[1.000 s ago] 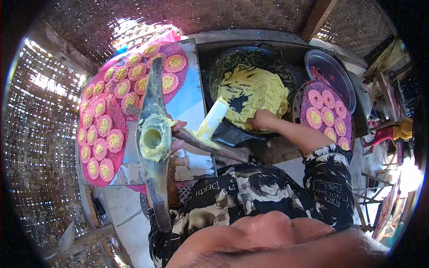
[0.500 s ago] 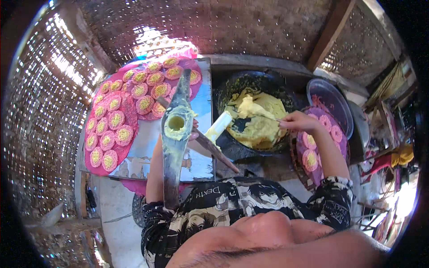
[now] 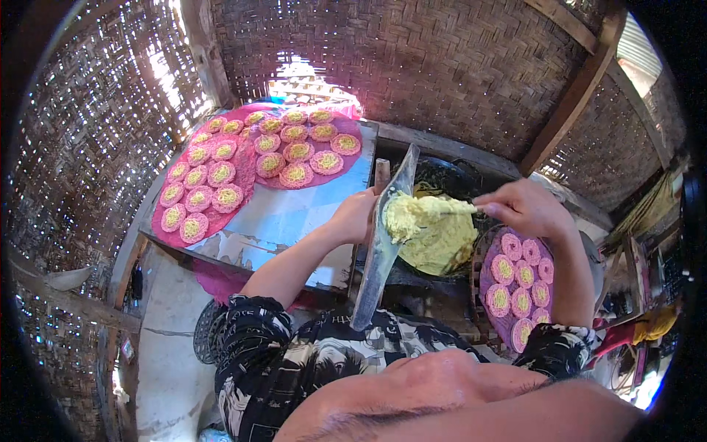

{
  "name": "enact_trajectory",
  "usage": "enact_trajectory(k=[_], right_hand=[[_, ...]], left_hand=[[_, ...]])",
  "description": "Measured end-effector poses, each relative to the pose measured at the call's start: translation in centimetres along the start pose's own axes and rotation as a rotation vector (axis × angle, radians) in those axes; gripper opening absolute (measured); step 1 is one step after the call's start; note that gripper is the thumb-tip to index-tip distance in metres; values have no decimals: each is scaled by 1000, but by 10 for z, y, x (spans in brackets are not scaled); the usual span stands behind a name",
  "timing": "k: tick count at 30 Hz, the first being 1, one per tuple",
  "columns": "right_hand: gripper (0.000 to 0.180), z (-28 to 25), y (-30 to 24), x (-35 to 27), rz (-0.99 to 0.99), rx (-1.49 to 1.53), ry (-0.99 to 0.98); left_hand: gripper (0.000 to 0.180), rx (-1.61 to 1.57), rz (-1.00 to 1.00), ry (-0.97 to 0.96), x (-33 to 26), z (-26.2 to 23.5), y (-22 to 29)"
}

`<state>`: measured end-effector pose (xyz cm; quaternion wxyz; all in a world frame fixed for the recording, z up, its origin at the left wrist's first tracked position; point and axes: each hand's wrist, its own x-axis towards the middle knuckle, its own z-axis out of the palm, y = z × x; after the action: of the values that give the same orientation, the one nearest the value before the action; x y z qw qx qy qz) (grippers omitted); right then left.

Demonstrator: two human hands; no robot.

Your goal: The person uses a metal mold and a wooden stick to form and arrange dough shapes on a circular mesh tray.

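My left hand [image 3: 359, 215] grips a long wooden press [image 3: 372, 272] from its left side, its fingers partly hidden behind the board. Pale yellow dough [image 3: 401, 219] is heaped on the middle of the board, covering its opening. From the right, my right hand [image 3: 529, 209] pinches the handle of a dough-coated spatula [image 3: 451, 208], whose far end is buried in the heap. Beneath them sits a dark, round pan [image 3: 434, 171] with more yellow dough [image 3: 440, 249] inside, partly hidden by the press and spatula.
Several pink rosettes with yellow strands [image 3: 297, 174] lie on pink cloths upon a blue-white table [image 3: 324, 210] at left. More rosettes [image 3: 521, 300] fill a round tray beside the pan at right. A woven wall [image 3: 412, 81] stands behind.
The press has moved right, over the pan, and tilted. My right hand has brought dough up from the pan onto its opening, which showed hollow before. The view has shifted as well.
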<state>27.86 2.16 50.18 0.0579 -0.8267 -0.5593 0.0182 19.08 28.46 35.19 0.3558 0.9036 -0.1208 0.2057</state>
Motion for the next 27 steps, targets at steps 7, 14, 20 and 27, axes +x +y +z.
enact_trajectory(k=[7, 14, 20, 27], right_hand=[[12, 22, -73, 30, -237, -701, 299], [15, 61, -68, 22, -569, -890, 572], [16, 12, -59, -28, -336, -748, 695], [13, 13, -59, -26, -320, -778, 616]], left_hand=[[44, -372, -120, 38, 3, 26, -18], [34, -701, -281, -21, 7, 32, -26], [39, -500, -183, 82, 9, 37, -64], [36, -244, -195, 54, 8, 38, -21]])
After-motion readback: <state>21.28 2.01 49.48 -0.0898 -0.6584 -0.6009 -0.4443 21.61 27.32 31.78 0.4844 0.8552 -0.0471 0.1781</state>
